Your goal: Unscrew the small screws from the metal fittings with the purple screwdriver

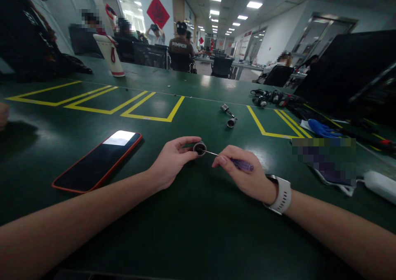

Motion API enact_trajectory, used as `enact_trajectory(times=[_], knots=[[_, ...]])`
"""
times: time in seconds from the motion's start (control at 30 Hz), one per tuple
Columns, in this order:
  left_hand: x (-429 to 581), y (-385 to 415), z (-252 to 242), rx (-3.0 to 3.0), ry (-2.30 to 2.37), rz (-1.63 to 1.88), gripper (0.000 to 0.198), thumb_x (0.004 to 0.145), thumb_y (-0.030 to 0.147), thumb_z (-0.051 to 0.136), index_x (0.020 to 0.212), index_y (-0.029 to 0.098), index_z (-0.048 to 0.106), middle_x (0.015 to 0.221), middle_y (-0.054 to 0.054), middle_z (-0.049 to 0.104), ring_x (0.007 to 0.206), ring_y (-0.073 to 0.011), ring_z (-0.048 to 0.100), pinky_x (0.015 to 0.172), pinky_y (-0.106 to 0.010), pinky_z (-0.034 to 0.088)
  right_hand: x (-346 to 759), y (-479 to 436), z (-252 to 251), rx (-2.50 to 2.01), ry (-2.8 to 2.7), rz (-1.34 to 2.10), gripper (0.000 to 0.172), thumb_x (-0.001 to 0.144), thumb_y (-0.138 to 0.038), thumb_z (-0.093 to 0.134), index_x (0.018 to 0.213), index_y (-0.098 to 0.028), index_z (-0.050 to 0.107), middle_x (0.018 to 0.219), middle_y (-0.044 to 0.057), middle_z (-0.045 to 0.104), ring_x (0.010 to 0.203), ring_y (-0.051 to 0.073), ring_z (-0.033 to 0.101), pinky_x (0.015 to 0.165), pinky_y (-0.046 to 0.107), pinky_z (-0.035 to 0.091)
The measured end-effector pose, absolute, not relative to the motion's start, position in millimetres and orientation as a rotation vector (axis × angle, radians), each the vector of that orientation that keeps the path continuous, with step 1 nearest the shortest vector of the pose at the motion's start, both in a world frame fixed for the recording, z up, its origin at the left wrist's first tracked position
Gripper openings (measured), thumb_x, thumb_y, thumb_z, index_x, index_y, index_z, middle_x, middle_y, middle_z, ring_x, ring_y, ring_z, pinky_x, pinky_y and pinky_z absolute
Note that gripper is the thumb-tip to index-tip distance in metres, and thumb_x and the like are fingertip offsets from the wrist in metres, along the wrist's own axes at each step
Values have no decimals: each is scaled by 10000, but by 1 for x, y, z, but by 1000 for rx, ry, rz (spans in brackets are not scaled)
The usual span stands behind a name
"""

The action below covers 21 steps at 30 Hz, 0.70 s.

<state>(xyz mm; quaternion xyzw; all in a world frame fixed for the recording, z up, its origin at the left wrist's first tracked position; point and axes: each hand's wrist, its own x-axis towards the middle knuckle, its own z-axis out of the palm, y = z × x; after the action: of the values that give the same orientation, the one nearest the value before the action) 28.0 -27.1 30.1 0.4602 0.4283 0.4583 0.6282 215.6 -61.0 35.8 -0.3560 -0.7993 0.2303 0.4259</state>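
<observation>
My left hand (169, 161) pinches a small round metal fitting (203, 144) between thumb and fingers, its dark hollow end facing me. In my right hand (244, 179) is a screwdriver (243, 165) with a translucent purple handle. Its thin shaft points left and its tip reaches into the fitting's opening; how deep it goes is hidden. Beyond my hands, a similar metal cup-shaped part (231, 123) lies on the green table (198, 230), close to another small metal part (225, 107) with a short stem.
An orange-cased phone (95, 164) lies left of my left forearm. Yellow tape outlines (147, 118) mark the table's far side. A paper cup (109, 55) stands back left. Black cabled parts (266, 97), a blue item (323, 128) and a white device (380, 186) lie right. Another person's hand (3, 116) shows at the left edge.
</observation>
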Motion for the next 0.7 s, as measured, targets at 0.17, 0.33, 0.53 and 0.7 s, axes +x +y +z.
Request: enact_trajectory(times=[0.17,0.33,0.53,0.7], knots=[[28,-29,30,1141,976,1051,301,667,10,651,926,165,638,915,-14,709,866,-140,654,872,-300,491,213,-61,34,-838,-2151,430,184,897,-244,494,813,-147,627,737,39,621,695,137,549,655,273,443],[28,-30,31,1215,1008,1061,253,666,40,654,885,160,614,976,-31,700,895,-154,652,889,-324,490,211,-64,35,-795,-2240,338,175,901,-233,484,813,-138,601,737,55,611,696,146,542,650,280,443],[28,-32,29,1390,1032,1088,160,706,72,598,845,153,596,1023,-50,687,921,-163,652,878,-342,500,209,-65,32,-687,-2361,224,179,904,-225,477,803,-128,588,729,71,632,695,160,545,651,299,441],[28,-34,30,1508,1084,1090,110,710,72,561,781,150,595,1035,-63,681,942,-170,647,881,-342,497,208,-66,31,-635,-2398,120,169,899,-206,489,780,-125,578,721,77,642,677,155,541,653,299,440]])
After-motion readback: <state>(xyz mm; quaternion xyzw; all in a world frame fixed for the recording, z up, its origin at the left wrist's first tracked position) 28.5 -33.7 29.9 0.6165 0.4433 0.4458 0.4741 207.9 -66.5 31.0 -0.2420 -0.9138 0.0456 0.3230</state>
